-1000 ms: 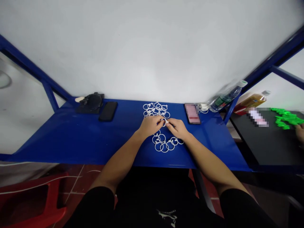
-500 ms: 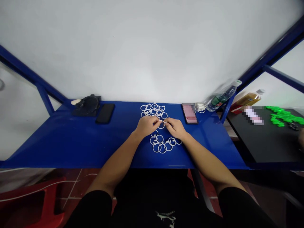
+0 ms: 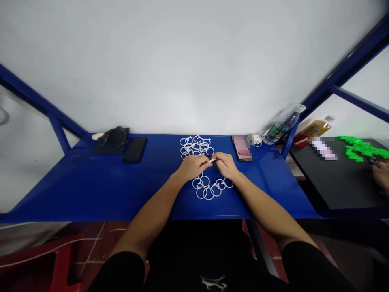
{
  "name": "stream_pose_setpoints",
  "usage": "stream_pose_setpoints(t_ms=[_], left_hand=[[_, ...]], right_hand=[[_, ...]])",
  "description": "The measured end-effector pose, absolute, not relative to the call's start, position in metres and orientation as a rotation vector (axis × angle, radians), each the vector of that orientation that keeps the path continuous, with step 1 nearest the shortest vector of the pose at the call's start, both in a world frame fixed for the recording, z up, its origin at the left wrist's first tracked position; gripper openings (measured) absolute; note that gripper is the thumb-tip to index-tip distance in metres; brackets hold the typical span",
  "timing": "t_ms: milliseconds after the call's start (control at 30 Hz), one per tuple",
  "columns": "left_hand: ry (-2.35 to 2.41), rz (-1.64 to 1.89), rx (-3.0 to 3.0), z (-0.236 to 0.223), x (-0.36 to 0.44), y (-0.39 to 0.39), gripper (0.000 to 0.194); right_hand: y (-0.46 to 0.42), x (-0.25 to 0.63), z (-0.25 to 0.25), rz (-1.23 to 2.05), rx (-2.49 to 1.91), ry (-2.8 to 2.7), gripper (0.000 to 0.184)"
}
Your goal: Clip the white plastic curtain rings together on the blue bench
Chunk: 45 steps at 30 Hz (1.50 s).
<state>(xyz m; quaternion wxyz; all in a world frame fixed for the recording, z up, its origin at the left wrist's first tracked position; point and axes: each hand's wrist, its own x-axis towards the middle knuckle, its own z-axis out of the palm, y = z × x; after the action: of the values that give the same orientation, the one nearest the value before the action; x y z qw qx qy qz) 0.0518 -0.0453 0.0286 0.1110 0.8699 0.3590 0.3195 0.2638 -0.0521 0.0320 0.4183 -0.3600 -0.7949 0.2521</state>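
Observation:
My left hand [image 3: 192,167] and my right hand [image 3: 226,165] meet over the middle of the blue table [image 3: 91,182]. Both pinch one white plastic ring [image 3: 212,160] between their fingertips, and it looks edge-on. Behind the hands lies a heap of several white rings [image 3: 195,146]. In front of the hands lies a second cluster of white rings [image 3: 210,187], flat on the table.
A black phone [image 3: 135,149] and a black pouch [image 3: 112,140] lie at the back left. A pink phone [image 3: 242,147], a coiled white cable [image 3: 257,139] and a water bottle [image 3: 281,125] sit at the back right. Another person's hand [image 3: 381,175] rests near green pieces [image 3: 361,148] on the black table [image 3: 340,182].
My hands stayed together on the ring, which has turned from open-faced to edge-on between the fingertips. The view shifted slightly downward.

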Motion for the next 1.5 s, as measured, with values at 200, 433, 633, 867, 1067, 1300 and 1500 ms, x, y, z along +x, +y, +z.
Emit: stream_pose_setpoints(t_ms=[200, 433, 633, 867, 1067, 1300, 1500], left_hand=[[1.031, 0.983, 2.350, 0.036, 0.047, -0.045, 0.024], [1.039, 0.968, 2.342, 0.037, 0.046, -0.046, 0.025], [1.010, 0.967, 2.343, 0.038, 0.045, -0.046, 0.024], [0.973, 0.949, 2.354, 0.037, 0.045, -0.046, 0.023], [0.952, 0.986, 2.458, 0.033, 0.050, -0.048, 0.025], [1.007, 1.077, 2.459, 0.037, 0.046, -0.047, 0.026], [1.456, 1.193, 2.200, 0.035, 0.028, -0.031, 0.020]], right_hand=[[-0.058, 0.267, 0.038, 0.645, -0.815, -2.039, 0.029], [-0.055, 0.268, 0.034, 0.533, -0.807, -2.119, 0.027], [-0.057, 0.268, 0.035, 0.525, -0.752, -2.145, 0.032], [-0.058, 0.267, 0.038, 0.624, -0.765, -2.068, 0.031], [-0.055, 0.266, 0.034, 0.837, -0.790, -1.986, 0.026], [-0.047, 0.266, 0.022, 0.989, -0.861, -1.819, 0.023], [-0.052, 0.264, 0.029, 0.564, -0.997, -2.171, 0.019]])
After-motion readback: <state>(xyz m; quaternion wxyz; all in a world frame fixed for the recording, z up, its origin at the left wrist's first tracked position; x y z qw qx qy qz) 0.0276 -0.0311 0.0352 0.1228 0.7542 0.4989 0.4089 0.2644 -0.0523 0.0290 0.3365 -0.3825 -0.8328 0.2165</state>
